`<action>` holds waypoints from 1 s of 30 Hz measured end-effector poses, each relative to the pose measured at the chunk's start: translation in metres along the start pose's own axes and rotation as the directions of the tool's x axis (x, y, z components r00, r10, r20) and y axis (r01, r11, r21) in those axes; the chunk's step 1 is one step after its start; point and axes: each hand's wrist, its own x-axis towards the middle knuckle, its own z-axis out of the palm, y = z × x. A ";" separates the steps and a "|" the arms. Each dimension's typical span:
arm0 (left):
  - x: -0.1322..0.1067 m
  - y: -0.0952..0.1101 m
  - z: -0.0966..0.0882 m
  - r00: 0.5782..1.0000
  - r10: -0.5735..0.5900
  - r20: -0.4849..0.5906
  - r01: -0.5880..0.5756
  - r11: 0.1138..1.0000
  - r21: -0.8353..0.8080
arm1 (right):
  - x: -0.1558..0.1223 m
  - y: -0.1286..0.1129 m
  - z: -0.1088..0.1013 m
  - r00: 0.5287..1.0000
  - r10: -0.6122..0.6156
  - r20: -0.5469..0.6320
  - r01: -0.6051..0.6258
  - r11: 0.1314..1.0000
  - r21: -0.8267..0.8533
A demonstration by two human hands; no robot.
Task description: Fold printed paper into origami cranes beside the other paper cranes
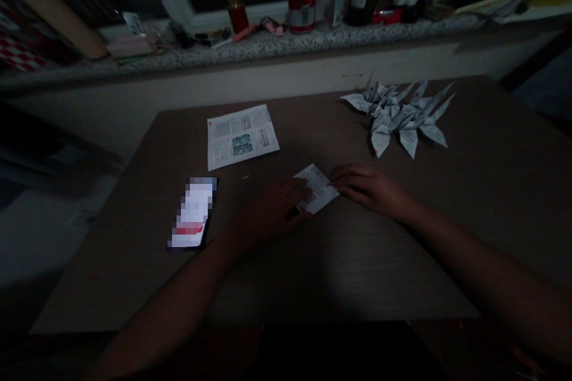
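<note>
A small folded piece of printed paper (318,186) lies flat on the brown table (313,274) near its middle. My left hand (273,209) lies on the paper's left edge, fingers stretched flat over it. My right hand (366,186) presses the paper's right edge with its fingers close together and laid down. A square printed sheet (241,136) lies farther back to the left. Several folded paper cranes (400,114) are heaped at the back right of the table.
A phone (193,212) with a lit screen lies left of my left hand. Behind the table runs a stone ledge (277,47) with a red can (301,3), a small red jar (238,13), bottles and clutter. The room is dim.
</note>
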 end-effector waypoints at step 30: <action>0.005 0.020 0.003 0.982 0.189 0.021 -0.187 0.980 -0.072 | 0.015 -0.003 0.026 0.963 0.239 -0.120 -0.249 0.966 -0.075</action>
